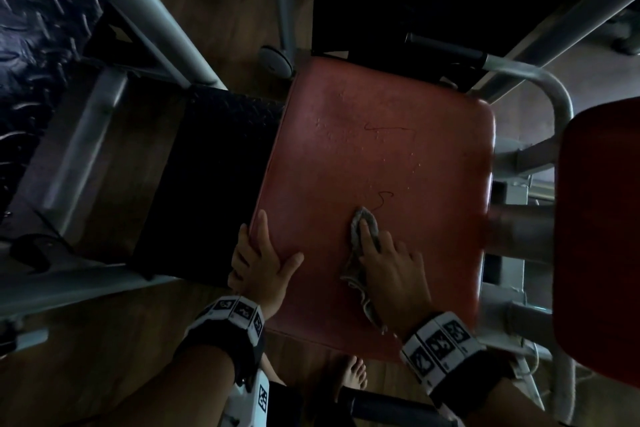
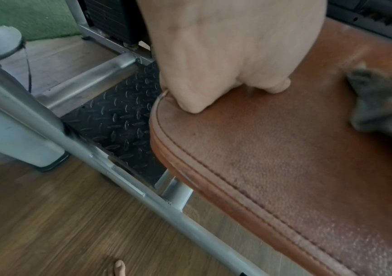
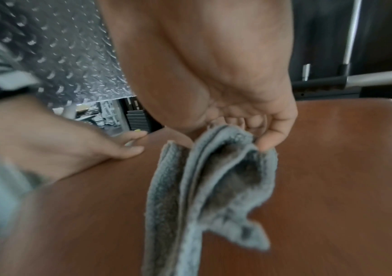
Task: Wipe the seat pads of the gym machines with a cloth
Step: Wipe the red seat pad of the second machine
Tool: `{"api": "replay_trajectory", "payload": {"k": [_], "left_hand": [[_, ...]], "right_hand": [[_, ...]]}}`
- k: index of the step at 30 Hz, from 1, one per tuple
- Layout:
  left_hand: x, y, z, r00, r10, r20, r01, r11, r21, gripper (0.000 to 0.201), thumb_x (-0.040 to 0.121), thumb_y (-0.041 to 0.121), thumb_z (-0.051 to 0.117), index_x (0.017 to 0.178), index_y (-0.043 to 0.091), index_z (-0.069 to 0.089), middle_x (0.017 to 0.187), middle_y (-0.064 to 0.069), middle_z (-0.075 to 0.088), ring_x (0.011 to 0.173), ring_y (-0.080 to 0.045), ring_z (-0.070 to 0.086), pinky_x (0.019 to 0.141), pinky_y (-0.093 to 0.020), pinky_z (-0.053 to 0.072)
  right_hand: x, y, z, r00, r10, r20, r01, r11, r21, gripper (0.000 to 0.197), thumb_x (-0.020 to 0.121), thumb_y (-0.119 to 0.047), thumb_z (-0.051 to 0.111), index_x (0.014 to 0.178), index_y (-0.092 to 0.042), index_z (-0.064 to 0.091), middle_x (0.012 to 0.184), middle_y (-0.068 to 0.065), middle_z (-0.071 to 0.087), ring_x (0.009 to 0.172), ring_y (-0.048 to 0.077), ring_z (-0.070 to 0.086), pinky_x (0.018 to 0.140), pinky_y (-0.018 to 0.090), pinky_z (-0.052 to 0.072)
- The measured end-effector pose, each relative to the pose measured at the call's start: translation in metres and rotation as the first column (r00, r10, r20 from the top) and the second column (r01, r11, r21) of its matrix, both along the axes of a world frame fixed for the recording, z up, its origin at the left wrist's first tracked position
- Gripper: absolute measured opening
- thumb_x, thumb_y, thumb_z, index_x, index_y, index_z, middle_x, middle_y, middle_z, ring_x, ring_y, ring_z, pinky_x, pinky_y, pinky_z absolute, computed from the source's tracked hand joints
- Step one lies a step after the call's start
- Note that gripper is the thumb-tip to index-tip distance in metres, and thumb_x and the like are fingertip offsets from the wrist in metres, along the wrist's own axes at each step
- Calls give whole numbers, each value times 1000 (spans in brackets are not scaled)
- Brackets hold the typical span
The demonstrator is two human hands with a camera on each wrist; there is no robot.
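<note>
A worn red seat pad (image 1: 381, 135) (image 2: 284, 168) (image 3: 331, 168) fills the middle of the head view. My right hand (image 1: 388, 263) (image 3: 237, 84) lies on its near part and holds a grey cloth (image 1: 356, 229) (image 3: 213, 177) (image 2: 374, 104). The index finger is stretched out and presses the cloth's front end onto the pad, while the other fingers curl round it. The rest of the cloth trails back under the palm. My left hand (image 1: 263, 260) (image 2: 225, 56) (image 3: 72, 142) rests flat on the pad's left edge, thumb spread on top.
A second red pad (image 1: 595, 236) stands close on the right. Grey frame tubes (image 1: 166, 42) and a black tread plate (image 1: 214, 163) lie left of the seat. A black-gripped handle (image 1: 446, 48) crosses behind it. My bare foot (image 1: 353, 374) is on the wooden floor below.
</note>
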State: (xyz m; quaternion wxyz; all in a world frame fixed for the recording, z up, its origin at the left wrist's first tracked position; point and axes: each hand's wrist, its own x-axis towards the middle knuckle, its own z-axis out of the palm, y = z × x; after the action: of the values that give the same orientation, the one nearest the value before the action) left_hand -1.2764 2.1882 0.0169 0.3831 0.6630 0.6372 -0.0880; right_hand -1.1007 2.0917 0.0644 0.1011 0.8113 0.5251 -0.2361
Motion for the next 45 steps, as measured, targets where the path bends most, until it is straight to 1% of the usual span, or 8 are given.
{"api": "replay_trajectory", "payload": {"k": [4, 8, 11, 17, 24, 30, 37, 45], "left_hand": [[1, 2, 1, 1000, 2, 19, -1, 1000, -30, 99, 81, 66, 54, 145, 48, -19, 159, -1, -13, 144, -34, 6, 111, -61, 20], [-1, 2, 2, 1000, -1, 27, 2, 999, -37, 100, 81, 66, 54, 144, 49, -20, 159, -1, -15, 145, -33, 5, 111, -61, 19], [0, 1, 2, 1000, 0, 10, 0, 1000, -26, 99, 80, 68, 54, 145, 49, -20, 159, -1, -14, 144, -34, 6, 111, -61, 21], [1, 2, 2, 1000, 3, 8, -3, 999, -44, 99, 82, 64, 56, 145, 48, -19, 159, 0, -14, 145, -34, 5, 111, -62, 20], [-1, 1, 2, 1000, -7, -4, 7, 999, -38, 99, 81, 66, 54, 145, 47, -19, 159, -2, -15, 144, -36, 6, 110, -62, 20], [0, 2, 5, 1000, -14, 0, 14, 999, -48, 100, 81, 66, 54, 146, 46, -20, 159, -2, -15, 144, -37, 6, 110, -61, 21], [0, 2, 2, 1000, -5, -11, 4, 999, -43, 101, 80, 67, 54, 144, 48, -21, 159, -2, -14, 144, -37, 7, 110, -62, 21], [-3, 3, -1, 1000, 3, 21, -1, 998, -69, 100, 80, 66, 55, 141, 52, -23, 159, 0, -18, 145, -35, 3, 111, -62, 17]], "right_hand": [[0, -24, -10, 999, 12, 35, -13, 1000, 28, 95, 55, -34, 89, 139, -11, 49, 100, 7, 61, 70, 28, 60, 57, 39, 48], [7, 1, -3, 998, -55, -8, 56, 998, 31, 80, 90, -39, 58, 154, -15, 15, 127, 7, 48, 101, 29, 56, 81, 44, 46], [14, 13, -1, 994, -107, -5, 107, 994, 25, 73, 98, -37, 43, 154, -17, 2, 135, 7, 41, 112, 28, 49, 90, 42, 41], [5, -5, 2, 998, -67, -18, 66, 997, -35, 82, 92, -39, 54, 154, -15, 7, 134, 8, 44, 110, 29, 52, 89, 44, 44], [30, 29, -9, 980, -199, -4, 199, 980, 18, 68, 99, -30, 41, 153, -13, 4, 136, 9, 42, 112, 30, 50, 89, 45, 43], [14, -4, -1, 991, -121, -61, 119, 992, -35, 84, 91, -40, 55, 154, -17, 5, 137, 7, 41, 115, 28, 49, 90, 42, 44], [39, 32, -12, 984, -175, -22, 176, 984, 16, 67, 99, -31, 43, 154, -17, 6, 134, 9, 44, 111, 29, 51, 88, 43, 45], [65, -7, -9, 973, -229, -27, 229, 973, 6, 62, 99, -31, 41, 153, -28, 11, 131, 6, 45, 112, 26, 50, 89, 42, 47]]}}
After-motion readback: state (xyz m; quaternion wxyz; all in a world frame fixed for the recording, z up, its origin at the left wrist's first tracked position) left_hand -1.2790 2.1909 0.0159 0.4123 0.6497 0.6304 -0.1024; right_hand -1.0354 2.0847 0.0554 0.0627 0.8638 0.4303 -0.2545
